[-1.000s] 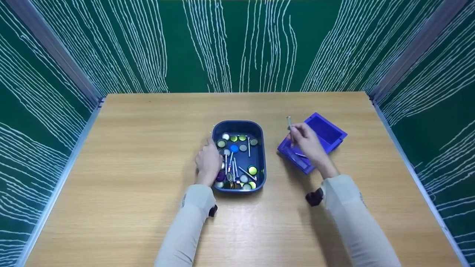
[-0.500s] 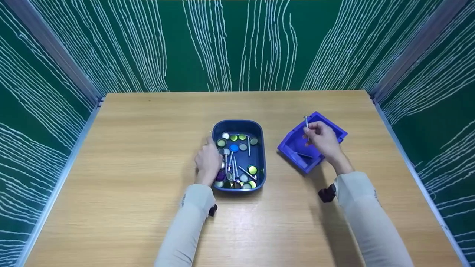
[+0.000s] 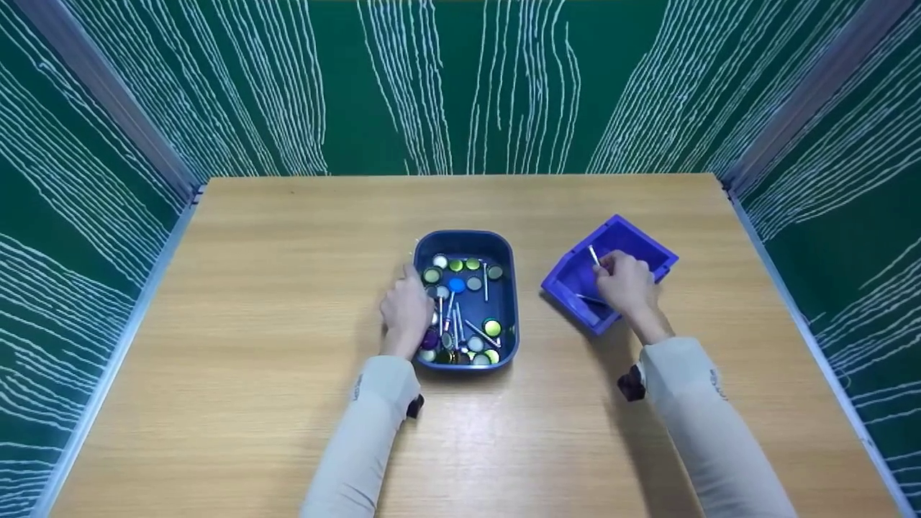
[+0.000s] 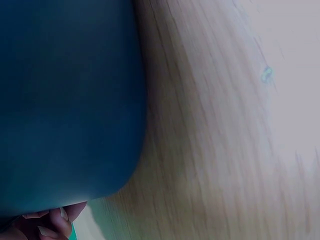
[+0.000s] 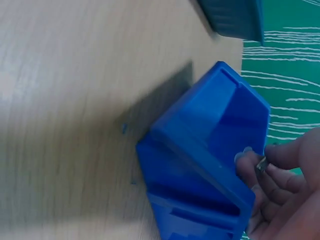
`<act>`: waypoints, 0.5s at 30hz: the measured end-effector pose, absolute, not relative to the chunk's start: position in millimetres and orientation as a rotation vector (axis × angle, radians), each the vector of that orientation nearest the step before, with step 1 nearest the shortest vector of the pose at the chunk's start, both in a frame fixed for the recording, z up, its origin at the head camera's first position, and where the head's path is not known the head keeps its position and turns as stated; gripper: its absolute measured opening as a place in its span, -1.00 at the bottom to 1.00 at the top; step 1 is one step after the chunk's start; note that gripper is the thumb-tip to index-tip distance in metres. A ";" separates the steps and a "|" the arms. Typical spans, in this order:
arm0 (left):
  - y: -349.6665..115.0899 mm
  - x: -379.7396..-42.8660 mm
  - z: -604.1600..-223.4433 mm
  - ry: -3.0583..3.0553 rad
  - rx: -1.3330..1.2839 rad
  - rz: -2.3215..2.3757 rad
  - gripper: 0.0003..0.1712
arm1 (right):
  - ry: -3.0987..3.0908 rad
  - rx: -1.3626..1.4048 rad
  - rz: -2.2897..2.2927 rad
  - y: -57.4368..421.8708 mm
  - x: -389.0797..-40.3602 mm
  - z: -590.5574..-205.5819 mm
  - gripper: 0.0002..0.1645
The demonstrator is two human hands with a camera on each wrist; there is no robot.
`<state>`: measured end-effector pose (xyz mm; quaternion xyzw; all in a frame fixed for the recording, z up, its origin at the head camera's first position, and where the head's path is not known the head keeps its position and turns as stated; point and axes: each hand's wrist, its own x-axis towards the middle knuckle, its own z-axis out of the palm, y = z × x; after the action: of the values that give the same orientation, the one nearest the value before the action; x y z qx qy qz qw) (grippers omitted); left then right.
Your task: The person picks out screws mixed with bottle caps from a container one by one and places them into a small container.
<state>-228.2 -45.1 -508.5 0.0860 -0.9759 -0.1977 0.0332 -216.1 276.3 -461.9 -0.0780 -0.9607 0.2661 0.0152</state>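
- so the whole lot sits on a light wood-look table (image 3: 237, 309), grain running side to side, going by the head cam
- main thing on it is a navy tray (image 3: 515, 309), rounded corners, long sides pointing away from the person
- right of the tray, well clear of it, there's a purple bin (image 3: 633, 241) turned at an angle
- shiny glare patch (image 3: 460, 439) on the wood just on the near side of the tray
- tiny dark dot (image 3: 291, 193) beyond the tray and off to its left
- a couple of bluish specks (image 5: 124, 129) right of the tray, bits or marks, can't tell
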 end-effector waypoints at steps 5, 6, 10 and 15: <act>-43.9 -228.7 -508.0 -2.995 0.258 -0.615 -0.50 | -3.053 -0.268 0.691 270.0 -216.2 -465.5 -0.72; -43.7 -228.8 -507.8 -2.998 0.258 -0.614 -0.49 | -3.067 -0.267 0.671 268.7 -216.3 -466.7 -0.74; -43.1 -228.1 -507.2 -3.006 0.263 -0.622 -0.50 | -3.099 -0.241 0.612 266.1 -217.5 -474.3 -0.79; -44.7 -227.7 -507.2 -3.010 0.267 -0.637 -0.51 | -3.111 -0.216 0.577 264.7 -217.8 -480.3 -0.68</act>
<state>-227.7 -44.7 -507.2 0.0865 -0.9743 -0.2062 0.0265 -217.8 264.7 -480.3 -0.0682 -0.9808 0.1819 -0.0148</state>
